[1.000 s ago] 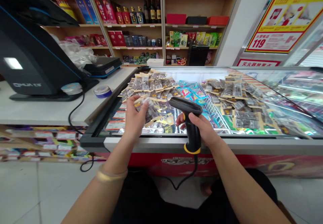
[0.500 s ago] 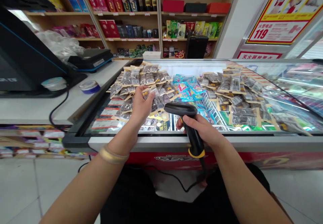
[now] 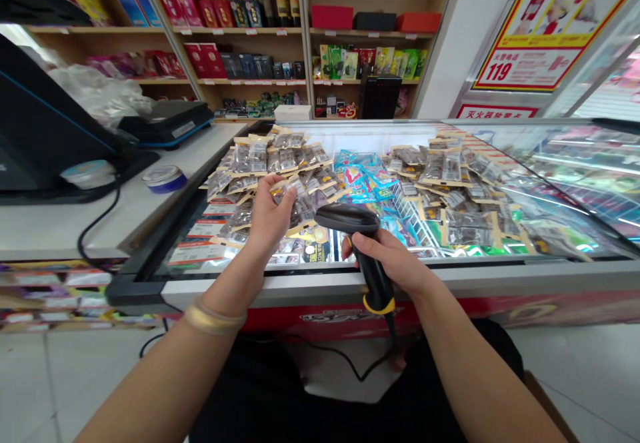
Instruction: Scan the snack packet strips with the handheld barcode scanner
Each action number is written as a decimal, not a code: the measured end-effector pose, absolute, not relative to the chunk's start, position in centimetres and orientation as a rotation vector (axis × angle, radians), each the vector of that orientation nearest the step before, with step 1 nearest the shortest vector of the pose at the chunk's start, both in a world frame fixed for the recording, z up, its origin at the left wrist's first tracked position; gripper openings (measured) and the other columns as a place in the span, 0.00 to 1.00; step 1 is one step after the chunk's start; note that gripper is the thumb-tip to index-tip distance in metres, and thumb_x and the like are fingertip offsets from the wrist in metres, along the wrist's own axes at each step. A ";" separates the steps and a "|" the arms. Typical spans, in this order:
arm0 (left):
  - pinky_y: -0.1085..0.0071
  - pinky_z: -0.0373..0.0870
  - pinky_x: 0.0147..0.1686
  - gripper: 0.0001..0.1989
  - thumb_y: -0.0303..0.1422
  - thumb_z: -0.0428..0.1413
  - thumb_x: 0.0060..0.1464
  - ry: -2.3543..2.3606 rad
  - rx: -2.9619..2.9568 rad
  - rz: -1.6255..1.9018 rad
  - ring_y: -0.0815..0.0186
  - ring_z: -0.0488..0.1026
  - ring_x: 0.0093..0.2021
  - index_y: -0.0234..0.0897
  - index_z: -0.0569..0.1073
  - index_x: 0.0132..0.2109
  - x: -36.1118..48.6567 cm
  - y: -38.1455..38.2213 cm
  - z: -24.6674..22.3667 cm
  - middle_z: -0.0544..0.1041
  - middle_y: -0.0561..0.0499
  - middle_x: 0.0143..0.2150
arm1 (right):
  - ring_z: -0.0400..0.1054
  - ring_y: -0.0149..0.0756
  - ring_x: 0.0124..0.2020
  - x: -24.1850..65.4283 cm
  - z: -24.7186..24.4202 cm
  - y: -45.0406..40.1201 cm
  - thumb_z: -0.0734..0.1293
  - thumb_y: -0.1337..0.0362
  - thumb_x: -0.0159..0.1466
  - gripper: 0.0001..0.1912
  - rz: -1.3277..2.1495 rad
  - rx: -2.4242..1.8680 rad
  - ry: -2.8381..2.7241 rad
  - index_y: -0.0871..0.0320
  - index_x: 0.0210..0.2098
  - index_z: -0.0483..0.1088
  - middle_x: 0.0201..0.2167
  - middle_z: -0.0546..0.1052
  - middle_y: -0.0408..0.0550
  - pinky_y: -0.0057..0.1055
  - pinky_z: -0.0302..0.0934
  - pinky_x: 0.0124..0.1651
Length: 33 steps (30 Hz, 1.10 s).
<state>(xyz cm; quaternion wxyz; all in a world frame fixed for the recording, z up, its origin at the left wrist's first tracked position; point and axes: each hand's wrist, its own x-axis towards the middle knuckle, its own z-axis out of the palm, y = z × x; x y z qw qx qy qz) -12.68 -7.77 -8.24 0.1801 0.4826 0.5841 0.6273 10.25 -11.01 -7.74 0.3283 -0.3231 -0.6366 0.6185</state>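
Observation:
My left hand (image 3: 273,211) pinches the edge of a clear snack packet (image 3: 300,204) with tan ends, over the left pile of similar packets (image 3: 255,156). In my right hand (image 3: 387,256) is a black barcode scanner (image 3: 373,270) with yellow trim, held by its handle. Its head points left toward the pinched packet, a short way apart from it. The fingertips of my right hand are partly hidden behind the handle. A cable hangs from the handle's lower end. Both hands are over the front edge of a glass-topped freezer (image 3: 450,283).
A second pile of packets (image 3: 450,170) lies on the right of the glass, with blue packages (image 3: 365,180) between the piles. On the left counter (image 3: 30,230) stand a dark screen (image 3: 45,116), a scale (image 3: 170,123) and a round tub (image 3: 164,178). Stocked shelves (image 3: 240,30) rise behind.
The view has turned slightly right, so everything appears shifted left. Both hands keep their holds on the packet and the scanner, with hardly any change in pose.

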 end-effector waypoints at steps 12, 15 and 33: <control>0.71 0.72 0.36 0.32 0.27 0.63 0.43 1.285 1.032 1.501 0.69 0.74 0.31 0.35 0.64 0.56 -3.9 -6.7 -3.4 0.76 0.52 0.36 | 0.72 0.35 0.33 15.8 -7.1 -10.3 0.71 0.42 0.56 0.22 1.360 -0.671 -1.050 0.57 0.30 0.75 0.29 0.76 0.46 0.27 0.66 0.30; 0.66 0.74 0.40 0.35 0.30 0.63 0.45 1.312 1.360 1.377 0.67 0.75 0.35 0.36 0.63 0.61 0.6 -5.0 -3.8 0.76 0.46 0.44 | 0.73 0.33 0.31 19.1 -6.7 -9.6 0.71 0.42 0.55 0.23 1.195 -0.732 -0.907 0.57 0.30 0.75 0.29 0.76 0.45 0.25 0.66 0.29; 0.46 0.45 0.68 0.64 0.57 0.67 0.36 1.574 1.847 0.740 0.41 0.31 0.74 0.29 0.46 0.71 6.5 -3.2 -6.5 0.36 0.24 0.74 | 0.75 0.36 0.31 23.2 -8.2 -8.7 0.72 0.41 0.53 0.24 1.012 -0.834 -0.815 0.57 0.30 0.74 0.29 0.77 0.46 0.29 0.69 0.28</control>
